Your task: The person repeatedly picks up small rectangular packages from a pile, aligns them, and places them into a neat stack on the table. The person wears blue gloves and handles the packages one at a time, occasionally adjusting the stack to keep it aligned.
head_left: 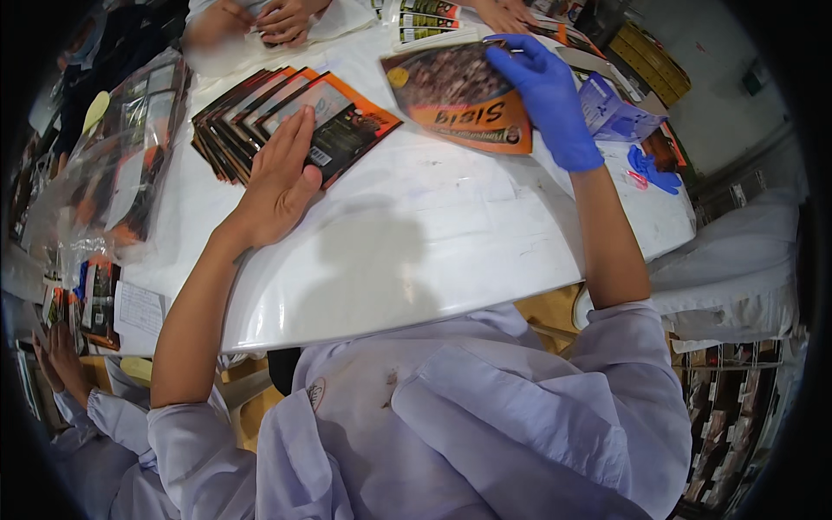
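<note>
My bare left hand [279,179] lies flat, palm down, on the near end of a fanned stack of printed food pouches [354,130], black and orange with a clear window. Up and to the right, my right hand [546,97] wears a blue disposable glove and grips one printed pouch [461,97] by its right side, fingers curled over the top corner. That pouch shows a food picture and an orange band, and it is slightly bowed. Both hands are over the white-covered table [403,253].
Large clear plastic bags of pouches [123,156] lie at the left. A written sheet [140,312] rests by the left edge. Rightward are a purple-printed packet [614,114], a crumpled blue glove [653,170] and a yellow crate [650,62]. Other people's hands [283,19] work across the table.
</note>
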{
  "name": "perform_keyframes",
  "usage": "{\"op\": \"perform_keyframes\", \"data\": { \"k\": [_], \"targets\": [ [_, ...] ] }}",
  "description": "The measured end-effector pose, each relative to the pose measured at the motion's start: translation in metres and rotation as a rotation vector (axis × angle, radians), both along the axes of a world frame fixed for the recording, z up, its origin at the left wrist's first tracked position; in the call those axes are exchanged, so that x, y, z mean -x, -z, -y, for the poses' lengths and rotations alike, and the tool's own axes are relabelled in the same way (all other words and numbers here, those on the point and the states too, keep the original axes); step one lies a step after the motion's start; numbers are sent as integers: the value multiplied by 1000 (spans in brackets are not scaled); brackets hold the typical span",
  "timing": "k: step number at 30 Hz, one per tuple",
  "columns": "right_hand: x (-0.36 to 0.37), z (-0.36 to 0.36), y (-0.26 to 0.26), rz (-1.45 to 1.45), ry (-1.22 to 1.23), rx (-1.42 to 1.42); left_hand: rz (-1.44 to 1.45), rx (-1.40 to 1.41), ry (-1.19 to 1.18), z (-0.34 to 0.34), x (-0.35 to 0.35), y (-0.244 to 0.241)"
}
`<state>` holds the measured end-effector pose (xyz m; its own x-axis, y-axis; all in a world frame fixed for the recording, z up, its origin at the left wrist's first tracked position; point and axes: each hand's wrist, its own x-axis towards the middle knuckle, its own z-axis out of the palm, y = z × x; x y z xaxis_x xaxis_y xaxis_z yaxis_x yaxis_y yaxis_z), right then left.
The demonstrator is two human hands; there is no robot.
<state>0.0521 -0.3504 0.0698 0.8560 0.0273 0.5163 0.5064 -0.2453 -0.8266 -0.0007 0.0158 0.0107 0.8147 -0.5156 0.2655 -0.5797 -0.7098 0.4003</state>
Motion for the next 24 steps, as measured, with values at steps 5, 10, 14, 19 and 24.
{"op": "perform_keyframes", "data": {
  "k": [5,10,14,19,24],
  "targets": [
    [-34,101,-9,382,431,-111,74,-243,4,13,-4,3],
    [-11,91,-14,224,344,501,83,-282,-5,11,1,-1],
    [-2,76,-12,-351,216,942,73,-287,6,10,1,-2],
    [-18,100,10,-334,216,714,70,-275,21,11,0,-2],
    [-24,106,29,-303,247,891,113,-83,69,11,4,-7]
  ]
}}
